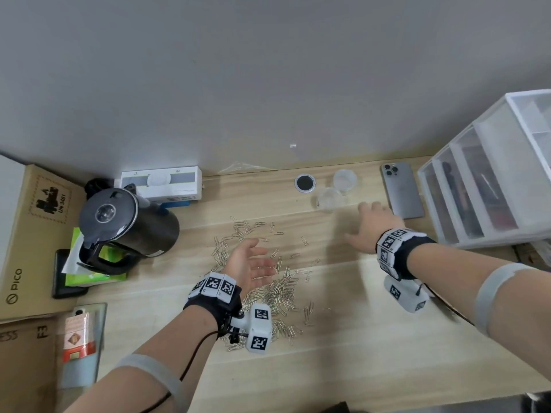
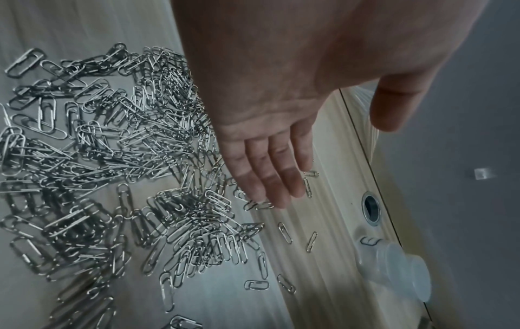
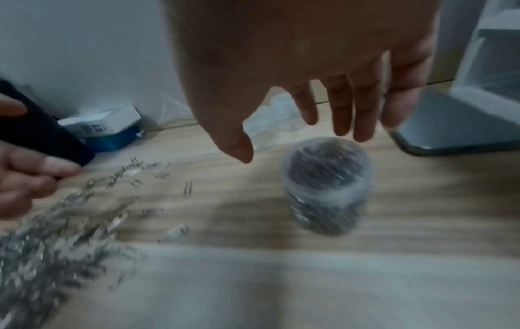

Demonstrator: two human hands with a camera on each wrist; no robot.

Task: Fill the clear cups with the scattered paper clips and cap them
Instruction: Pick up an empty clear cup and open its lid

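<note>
Silver paper clips [image 1: 278, 289] [image 2: 112, 155] [image 3: 50, 240] lie scattered in a loose heap mid-table. My left hand [image 1: 253, 263] [image 2: 281, 173] hovers over the heap with straight fingers and holds nothing. Two clear empty cups [image 1: 329, 199] [image 2: 394, 265] stand near the back wall. My right hand [image 1: 369, 223] [image 3: 323, 111] is spread open just right of them. In the blurred right wrist view a clear cup full of clips [image 3: 326, 184] stands under its fingertips, untouched. The head view hides that cup, and I cannot tell if it is capped.
A black kettle [image 1: 128, 225] and cardboard boxes [image 1: 32, 234] crowd the left side. A phone [image 1: 402, 189] lies face down at the back right beside white plastic drawers [image 1: 489, 180]. A round black cable hole [image 1: 305, 183] sits left of the cups.
</note>
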